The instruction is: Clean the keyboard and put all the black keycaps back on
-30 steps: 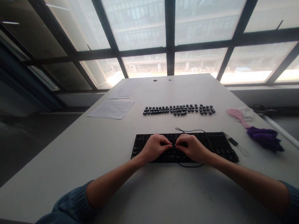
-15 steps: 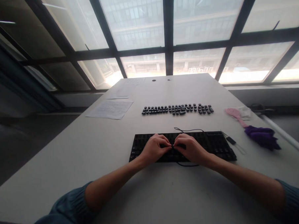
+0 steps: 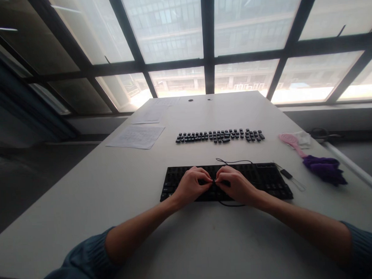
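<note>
A black keyboard [image 3: 268,181] lies flat on the white table, with both my hands over its middle. My left hand [image 3: 194,182] is closed in a pinch, thumb against fingers. My right hand [image 3: 234,181] mirrors it from the other side. Between the two sets of fingertips is a small black keycap [image 3: 213,181], mostly hidden by the fingers and hard to set apart from the dark keys beneath. Behind the keyboard, loose black keycaps [image 3: 201,136] stand in rows on the table.
Right of the keyboard lies a wire keycap puller [image 3: 286,174]. Beyond it are a pink brush [image 3: 292,141] and a purple cloth [image 3: 324,169]. Printed sheets [image 3: 135,137] lie at the back left. A black cable [image 3: 234,161] loops behind the keyboard. Windows stand past the table's far edge.
Almost nothing differs. The view has shifted very slightly, and both hands keep their pinch at the same place on the keyboard.
</note>
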`<control>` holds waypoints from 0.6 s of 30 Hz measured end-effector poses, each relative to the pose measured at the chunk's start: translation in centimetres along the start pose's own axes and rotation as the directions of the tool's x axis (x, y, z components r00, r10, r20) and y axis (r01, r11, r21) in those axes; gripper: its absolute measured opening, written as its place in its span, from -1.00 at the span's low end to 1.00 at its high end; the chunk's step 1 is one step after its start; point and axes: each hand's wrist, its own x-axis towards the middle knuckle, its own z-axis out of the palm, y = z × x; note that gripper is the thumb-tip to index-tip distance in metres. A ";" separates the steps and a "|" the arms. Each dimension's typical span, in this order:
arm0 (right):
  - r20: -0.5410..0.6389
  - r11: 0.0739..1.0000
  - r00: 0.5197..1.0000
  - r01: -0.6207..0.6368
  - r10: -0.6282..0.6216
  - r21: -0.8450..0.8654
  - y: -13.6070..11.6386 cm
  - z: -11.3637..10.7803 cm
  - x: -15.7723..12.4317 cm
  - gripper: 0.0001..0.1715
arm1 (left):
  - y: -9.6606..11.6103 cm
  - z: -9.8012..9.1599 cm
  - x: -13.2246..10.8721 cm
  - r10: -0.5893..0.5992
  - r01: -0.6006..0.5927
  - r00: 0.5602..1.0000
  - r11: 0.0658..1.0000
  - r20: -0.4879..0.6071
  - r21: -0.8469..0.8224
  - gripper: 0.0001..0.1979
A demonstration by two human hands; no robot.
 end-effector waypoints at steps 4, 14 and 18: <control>-0.003 1.000 1.000 -0.001 0.001 0.000 0.0 0.0 -0.1 -0.83 | 0.1 0.1 -0.1 0.012 -0.012 1.000 0.999 0.000 0.037 -0.94; 0.026 0.999 0.999 0.024 -0.023 -0.039 -0.4 -0.3 -0.1 -0.82 | 0.8 -0.7 -0.3 0.154 -0.185 0.979 0.947 0.133 0.264 -0.85; 0.045 0.995 0.998 0.039 -0.035 -0.091 -0.7 -0.5 -0.1 -0.84 | 1.1 -0.7 -0.6 0.191 -0.225 0.972 0.924 0.136 0.311 -0.76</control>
